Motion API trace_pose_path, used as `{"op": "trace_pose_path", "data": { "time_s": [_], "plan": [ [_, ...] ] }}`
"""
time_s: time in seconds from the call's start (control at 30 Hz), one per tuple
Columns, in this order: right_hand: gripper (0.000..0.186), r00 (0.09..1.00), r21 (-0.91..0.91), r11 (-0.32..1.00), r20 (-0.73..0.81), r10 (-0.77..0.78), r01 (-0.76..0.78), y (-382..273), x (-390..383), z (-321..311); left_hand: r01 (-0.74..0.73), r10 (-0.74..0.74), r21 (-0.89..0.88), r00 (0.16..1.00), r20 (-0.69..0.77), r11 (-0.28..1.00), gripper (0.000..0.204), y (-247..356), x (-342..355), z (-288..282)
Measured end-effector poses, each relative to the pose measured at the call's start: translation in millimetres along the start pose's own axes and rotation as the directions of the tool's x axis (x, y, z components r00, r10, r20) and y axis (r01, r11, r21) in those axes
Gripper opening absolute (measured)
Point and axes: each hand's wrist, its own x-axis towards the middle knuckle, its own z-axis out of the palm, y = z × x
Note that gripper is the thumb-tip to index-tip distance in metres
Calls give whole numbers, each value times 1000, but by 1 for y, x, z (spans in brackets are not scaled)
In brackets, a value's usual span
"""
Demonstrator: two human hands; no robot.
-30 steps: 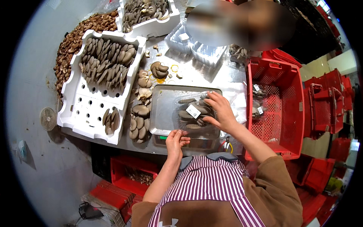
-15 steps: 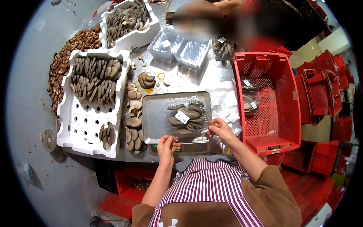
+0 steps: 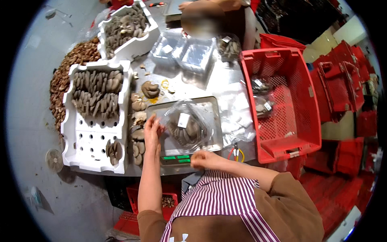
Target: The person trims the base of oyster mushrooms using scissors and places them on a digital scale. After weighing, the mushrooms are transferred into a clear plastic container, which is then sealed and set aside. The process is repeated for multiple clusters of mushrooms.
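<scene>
A clear plastic pack of grey-brown oyster mushrooms (image 3: pixel 193 131) with a white label lies turned and smeared by motion over the metal scale tray (image 3: pixel 215 105). My left hand (image 3: pixel 152 132) is at the pack's left side by the tray edge, fingers stretched out and apart, with nothing seen in them. Below the pack's lower right, beside the scale's green-lit display (image 3: pixel 177 159), my right hand (image 3: pixel 203 160) is closed with curled fingers. What it pinches, if anything, is too small to make out.
Loose mushrooms (image 3: pixel 138 135) line the tray's left, beside a white foam crate (image 3: pixel 86 155). A red crate (image 3: pixel 278 149) holding packs stands right. Clear trays (image 3: pixel 195 54) are stacked behind; plastic film (image 3: pixel 238 117) and pliers (image 3: pixel 236 152) lie right. Another person's arm (image 3: pixel 229 5) shows at the back.
The pack has turned over the scale tray, and its label now stands more upright. My left hand has moved up and left off its front edge; my right hand has come down and left.
</scene>
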Motion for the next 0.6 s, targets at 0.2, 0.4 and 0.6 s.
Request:
{"op": "trace_pose_path", "data": {
  "time_s": [0.2, 0.4, 0.6],
  "plan": [
    [25, 990, -54, 991, 73, 123, -119, -64, -56, -24, -220, 227, 143, 973, -35, 965, 38, 45, 15, -4],
    [17, 918, -251, 942, -271, -291, 224, -148, -7, -99, -267, 294, 229, 951, -93, 936, 17, 64, 74, -26],
    [15, 911, -628, 774, -268, -313, 81, -214, 178, -139, -258, 252, 426, 965, 72, 867, 21, 24, 53, -3]
  ]
}}
